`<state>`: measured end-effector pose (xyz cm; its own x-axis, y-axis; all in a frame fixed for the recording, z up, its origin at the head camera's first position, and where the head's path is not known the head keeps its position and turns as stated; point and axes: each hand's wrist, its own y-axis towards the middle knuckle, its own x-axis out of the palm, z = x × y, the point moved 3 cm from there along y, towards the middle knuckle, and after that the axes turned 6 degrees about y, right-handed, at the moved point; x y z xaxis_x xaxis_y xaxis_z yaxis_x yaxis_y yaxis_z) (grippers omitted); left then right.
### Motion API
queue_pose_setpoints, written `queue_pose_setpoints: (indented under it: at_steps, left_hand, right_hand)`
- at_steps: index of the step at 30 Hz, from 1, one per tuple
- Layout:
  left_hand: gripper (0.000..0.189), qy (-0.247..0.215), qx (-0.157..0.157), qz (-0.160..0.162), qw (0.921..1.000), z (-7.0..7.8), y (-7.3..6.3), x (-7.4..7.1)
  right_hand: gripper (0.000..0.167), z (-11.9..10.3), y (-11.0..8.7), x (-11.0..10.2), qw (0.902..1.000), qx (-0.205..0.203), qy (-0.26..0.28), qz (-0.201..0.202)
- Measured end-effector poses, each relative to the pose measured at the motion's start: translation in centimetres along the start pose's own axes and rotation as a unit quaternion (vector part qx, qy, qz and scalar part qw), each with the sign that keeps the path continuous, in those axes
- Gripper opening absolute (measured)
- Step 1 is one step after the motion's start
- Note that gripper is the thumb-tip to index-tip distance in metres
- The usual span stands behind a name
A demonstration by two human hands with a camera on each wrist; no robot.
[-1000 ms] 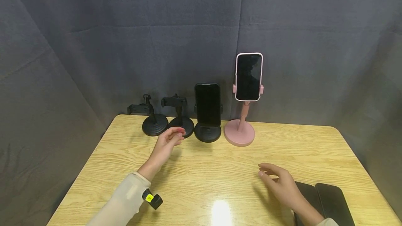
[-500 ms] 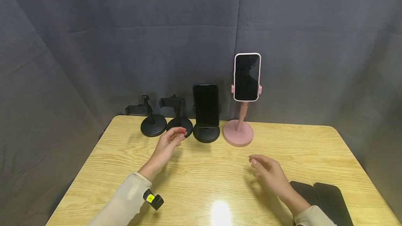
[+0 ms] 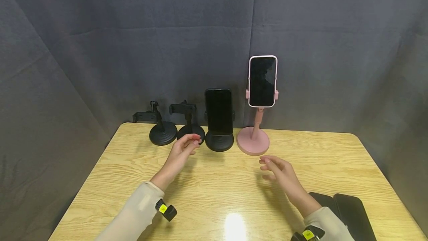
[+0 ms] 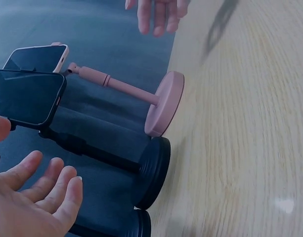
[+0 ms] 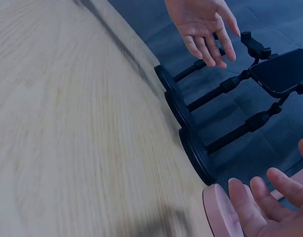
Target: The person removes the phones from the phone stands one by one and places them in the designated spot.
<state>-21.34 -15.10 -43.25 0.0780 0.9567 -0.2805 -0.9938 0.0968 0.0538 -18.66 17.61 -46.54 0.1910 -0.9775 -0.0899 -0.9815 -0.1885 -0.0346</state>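
Note:
My left hand hovers in front of the middle black phone stand, fingers loosely bent around nothing. My right hand is over the table just in front of the pink stand's round base, also holding nothing. A phone in a pale pink case sits upright in the pink stand's clamp. Beside it a black phone stands in another black stand. In the left wrist view, both phones and the pink stand lie beyond the relaxed left fingers.
Another black stand with a bare clamp is at the far left of the row. Two flat black phone-like slabs lie side by side at the right front, partly behind the right sleeve. A grey curtain hangs behind the table.
My right hand has moved forward and left, away from the black slabs toward the pink stand's base. The left hand has barely shifted to the right. Phones and stands keep their places.

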Motion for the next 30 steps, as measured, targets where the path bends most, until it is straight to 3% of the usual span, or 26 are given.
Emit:
queue_pose_setpoints:
  at_steps: [30]
  left_hand:
    - [0.034, 0.004, 0.023, -0.001, 0.9997, 1.6, 1.6, 0.5]
  right_hand:
    - [0.048, -2.5, 3.4, 3.2, 0.9998, 0.008, 0.017, -0.007]
